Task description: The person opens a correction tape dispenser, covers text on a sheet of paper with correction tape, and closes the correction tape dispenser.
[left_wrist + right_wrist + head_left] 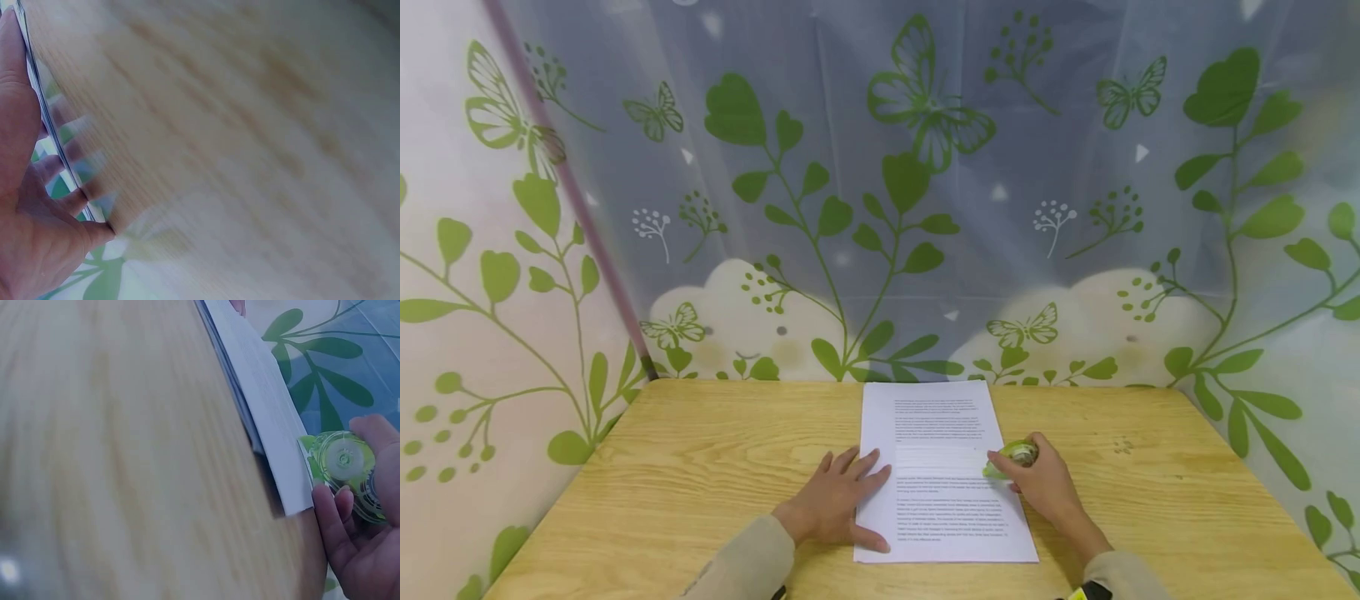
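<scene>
A stack of printed sheets point(940, 517) lies on the wooden table, with two text blocks above and two below a band of pale strips point(936, 458). My left hand point(838, 500) rests on the stack's left edge, fingers spread; the left wrist view shows this hand point(37, 206) along the paper edge. My right hand point(1048, 479) holds a green, see-through correction tape dispenser point(1021, 454) at the stack's right edge, beside the pale band. In the right wrist view, fingers and thumb grip the dispenser point(342, 459), whose round reel shows and whose tip meets the paper.
The wooden table point(715, 433) extends to both sides of the paper. Behind it hangs a curtain point(820, 208) printed with green leaves and butterflies, and more of this cloth covers the left and right sides. A small mark point(1122, 446) is on the table at right.
</scene>
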The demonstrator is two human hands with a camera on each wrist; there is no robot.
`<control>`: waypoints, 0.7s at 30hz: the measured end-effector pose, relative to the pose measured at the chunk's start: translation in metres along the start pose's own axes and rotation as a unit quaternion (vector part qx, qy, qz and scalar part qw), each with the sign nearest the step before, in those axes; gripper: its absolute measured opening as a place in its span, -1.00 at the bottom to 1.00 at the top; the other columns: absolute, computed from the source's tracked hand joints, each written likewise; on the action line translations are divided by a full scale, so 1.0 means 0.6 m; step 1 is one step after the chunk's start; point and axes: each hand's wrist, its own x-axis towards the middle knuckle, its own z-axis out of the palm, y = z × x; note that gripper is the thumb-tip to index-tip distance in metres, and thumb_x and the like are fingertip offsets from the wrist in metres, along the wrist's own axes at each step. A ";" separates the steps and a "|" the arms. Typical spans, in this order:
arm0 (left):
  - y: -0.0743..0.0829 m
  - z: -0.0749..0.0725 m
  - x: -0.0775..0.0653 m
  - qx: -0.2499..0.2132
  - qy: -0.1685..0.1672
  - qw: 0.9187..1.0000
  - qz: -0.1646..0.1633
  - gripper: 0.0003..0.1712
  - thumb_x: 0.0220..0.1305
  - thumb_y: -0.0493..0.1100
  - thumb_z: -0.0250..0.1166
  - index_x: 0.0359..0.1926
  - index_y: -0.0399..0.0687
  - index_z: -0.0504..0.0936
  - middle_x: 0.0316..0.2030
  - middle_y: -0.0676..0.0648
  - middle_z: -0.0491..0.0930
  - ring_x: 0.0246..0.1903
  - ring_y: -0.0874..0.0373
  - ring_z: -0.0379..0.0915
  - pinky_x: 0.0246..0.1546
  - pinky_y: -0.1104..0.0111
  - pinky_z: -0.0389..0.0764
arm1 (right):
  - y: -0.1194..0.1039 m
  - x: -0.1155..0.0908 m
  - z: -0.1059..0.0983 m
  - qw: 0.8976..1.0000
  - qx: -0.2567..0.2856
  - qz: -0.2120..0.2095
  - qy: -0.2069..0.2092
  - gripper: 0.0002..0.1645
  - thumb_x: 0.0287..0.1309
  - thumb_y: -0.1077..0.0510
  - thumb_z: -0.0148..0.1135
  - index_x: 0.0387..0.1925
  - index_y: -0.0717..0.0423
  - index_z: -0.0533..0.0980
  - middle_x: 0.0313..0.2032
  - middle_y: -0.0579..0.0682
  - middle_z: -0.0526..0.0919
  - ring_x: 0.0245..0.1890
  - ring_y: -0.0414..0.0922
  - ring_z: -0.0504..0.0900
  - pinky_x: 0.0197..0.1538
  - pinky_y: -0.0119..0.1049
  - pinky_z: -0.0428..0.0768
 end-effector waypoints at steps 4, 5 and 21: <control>0.000 0.000 0.000 -0.003 -0.002 1.000 -0.002 0.19 -0.07 0.59 0.14 0.46 0.03 0.14 0.45 -0.16 0.01 0.38 -0.27 -0.13 0.22 -0.25 0.01 | 0.000 0.001 0.003 1.000 -0.016 -0.005 0.000 -0.27 -0.02 -0.24 0.40 -0.14 0.22 0.30 -0.33 0.11 0.52 -0.47 -0.13 0.56 -0.40 -0.32 0.59; 0.000 0.000 0.001 -0.002 -0.002 1.000 -0.002 0.19 -0.07 0.60 0.13 0.46 0.04 0.14 0.45 -0.16 0.01 0.38 -0.26 -0.13 0.22 -0.25 0.01 | 0.000 0.001 0.004 1.000 -0.023 -0.008 0.001 -0.28 -0.01 -0.24 0.40 -0.15 0.21 0.31 -0.33 0.11 0.52 -0.47 -0.13 0.56 -0.40 -0.32 0.59; 0.000 0.002 0.001 0.002 0.002 1.000 -0.003 0.20 -0.08 0.60 0.13 0.46 0.04 0.15 0.45 -0.15 0.01 0.38 -0.27 -0.12 0.23 -0.24 0.00 | -0.008 -0.004 -0.002 0.997 -0.070 -0.025 0.002 -0.40 0.09 -0.15 0.36 -0.24 0.20 0.25 -0.45 0.04 0.53 -0.59 -0.16 0.49 -0.53 -0.34 0.45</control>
